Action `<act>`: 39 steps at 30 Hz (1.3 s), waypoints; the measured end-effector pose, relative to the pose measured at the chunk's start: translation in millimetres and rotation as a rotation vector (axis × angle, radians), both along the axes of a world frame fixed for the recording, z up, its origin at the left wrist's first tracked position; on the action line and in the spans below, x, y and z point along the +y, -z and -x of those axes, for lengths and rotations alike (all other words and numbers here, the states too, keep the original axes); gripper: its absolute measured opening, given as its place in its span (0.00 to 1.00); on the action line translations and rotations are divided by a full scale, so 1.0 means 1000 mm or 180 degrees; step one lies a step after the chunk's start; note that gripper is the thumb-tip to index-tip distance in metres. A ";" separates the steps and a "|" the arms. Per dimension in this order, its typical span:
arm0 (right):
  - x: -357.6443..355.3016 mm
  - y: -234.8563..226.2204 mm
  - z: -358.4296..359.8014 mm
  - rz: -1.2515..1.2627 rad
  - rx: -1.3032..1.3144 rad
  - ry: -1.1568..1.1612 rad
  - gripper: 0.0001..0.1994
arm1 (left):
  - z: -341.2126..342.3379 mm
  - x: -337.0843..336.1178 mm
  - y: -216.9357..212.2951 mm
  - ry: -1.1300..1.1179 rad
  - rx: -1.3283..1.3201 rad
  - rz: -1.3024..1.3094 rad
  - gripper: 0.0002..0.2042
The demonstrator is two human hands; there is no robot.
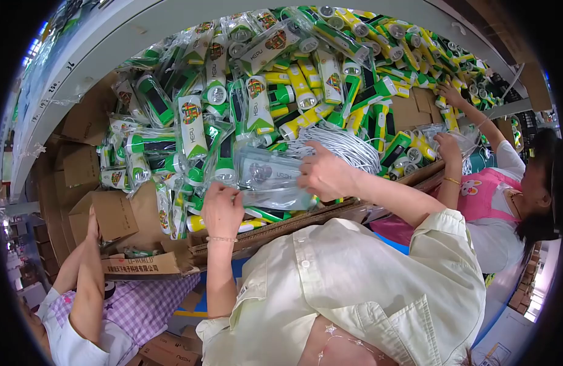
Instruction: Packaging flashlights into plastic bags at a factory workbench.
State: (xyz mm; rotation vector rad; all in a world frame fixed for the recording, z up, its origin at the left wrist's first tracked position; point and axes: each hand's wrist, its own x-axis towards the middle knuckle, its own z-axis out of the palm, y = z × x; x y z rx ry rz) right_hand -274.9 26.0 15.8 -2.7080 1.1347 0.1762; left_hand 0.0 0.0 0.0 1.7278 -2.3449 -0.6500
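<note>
A few clear printed plastic bags (269, 174) lie flat between my hands, over the heap of flashlights. My right hand (326, 173) grips their right edge, its fingers curled in. At their lower left corner is my left hand (223, 209), with bent fingers closed together; what they hold is hidden. Just beyond the bags lies a bundle of white cables (339, 146). A bagged white and green flashlight (225, 161) rests close to my left fingertips. More bagged flashlights, such as a white one (192, 127), are piled on the far side.
Unbagged yellow and green flashlights (409, 46) fill the back right. At the right, a co-worker in a pink apron (476, 194) reaches into the pile. Another co-worker's hand (93, 226) touches a cardboard box (104, 213) at the left. A cardboard edge (281, 227) runs along the front.
</note>
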 end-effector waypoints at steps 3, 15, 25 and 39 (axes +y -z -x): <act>-0.016 0.000 0.025 -0.0925 -0.0203 0.0230 0.11 | -0.008 0.018 0.011 -0.0520 -0.0333 0.0275 0.12; -0.192 0.108 0.027 0.1177 0.1799 0.2492 0.11 | -0.007 0.004 0.033 -0.1031 0.0875 0.0246 0.08; -0.189 0.040 0.040 0.0156 0.1252 0.2196 0.11 | -0.016 0.009 0.037 -0.1533 0.1254 -0.0035 0.12; -0.024 -0.015 -0.021 0.0477 -0.2916 0.0451 0.18 | 0.029 0.015 0.013 -0.0921 0.1637 -0.0194 0.12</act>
